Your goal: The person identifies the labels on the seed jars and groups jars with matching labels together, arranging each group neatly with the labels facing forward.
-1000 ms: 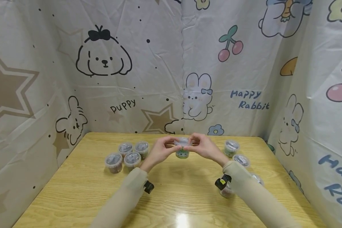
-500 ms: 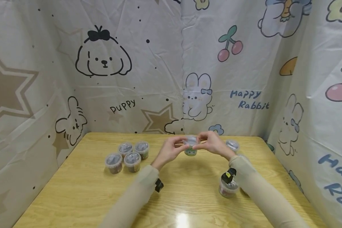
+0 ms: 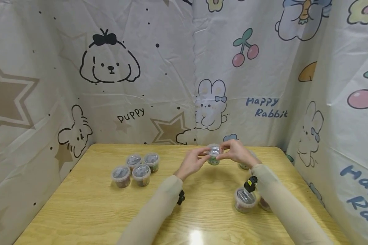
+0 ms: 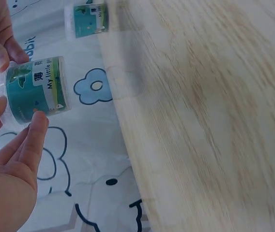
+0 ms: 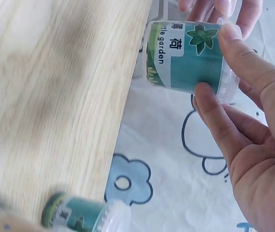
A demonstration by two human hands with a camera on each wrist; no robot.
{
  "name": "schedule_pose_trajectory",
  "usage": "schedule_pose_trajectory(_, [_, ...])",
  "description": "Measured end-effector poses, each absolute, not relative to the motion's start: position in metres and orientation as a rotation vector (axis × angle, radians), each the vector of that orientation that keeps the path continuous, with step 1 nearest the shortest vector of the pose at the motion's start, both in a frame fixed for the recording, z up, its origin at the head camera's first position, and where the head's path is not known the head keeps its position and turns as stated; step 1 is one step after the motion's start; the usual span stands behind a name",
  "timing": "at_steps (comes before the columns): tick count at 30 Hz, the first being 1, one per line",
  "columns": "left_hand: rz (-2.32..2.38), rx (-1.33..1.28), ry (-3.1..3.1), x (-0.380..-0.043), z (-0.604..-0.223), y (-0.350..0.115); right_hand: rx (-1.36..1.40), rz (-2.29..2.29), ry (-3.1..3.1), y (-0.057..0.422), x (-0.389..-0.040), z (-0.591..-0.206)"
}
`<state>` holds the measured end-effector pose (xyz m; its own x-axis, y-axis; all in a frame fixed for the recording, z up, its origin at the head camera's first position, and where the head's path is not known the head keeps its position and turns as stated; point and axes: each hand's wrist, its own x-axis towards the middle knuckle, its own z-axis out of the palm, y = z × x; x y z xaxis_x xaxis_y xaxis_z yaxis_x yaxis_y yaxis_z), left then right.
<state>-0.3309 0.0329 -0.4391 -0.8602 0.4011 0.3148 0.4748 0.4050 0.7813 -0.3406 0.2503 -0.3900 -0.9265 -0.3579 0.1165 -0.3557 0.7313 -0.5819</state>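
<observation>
Two hands, the left (image 3: pixel 192 163) and the right (image 3: pixel 236 152), grasp one clear cup (image 3: pixel 214 157) with their fingers near the far edge of the table (image 3: pixel 171 217), at five o'clock from the middle of the head view. Its writing is too small there, but the right wrist view reads "little garden" beside a green leaf (image 5: pixel 202 38). Four tubs (image 3: pixel 141 176), toward nine o'clock from the cup, show in the head view alone.

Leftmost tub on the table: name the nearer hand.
Left. The left hand is right of the leftmost tub; the right hand is farther right, beyond the held tub.
</observation>
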Motion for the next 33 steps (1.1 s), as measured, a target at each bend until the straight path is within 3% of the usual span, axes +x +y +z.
schedule_pose_trajectory(18, [-1.406, -0.732, -2.624, -0.340, -0.452, 0.080, -0.585, -0.860, 2.986, 0.284, -0.359, -0.399])
schedule_pose_trajectory(33, [-1.456, -0.865, -2.803, -0.338, -0.460, 0.097, -0.578, -0.627, 2.971, 0.301, -0.362, -0.412])
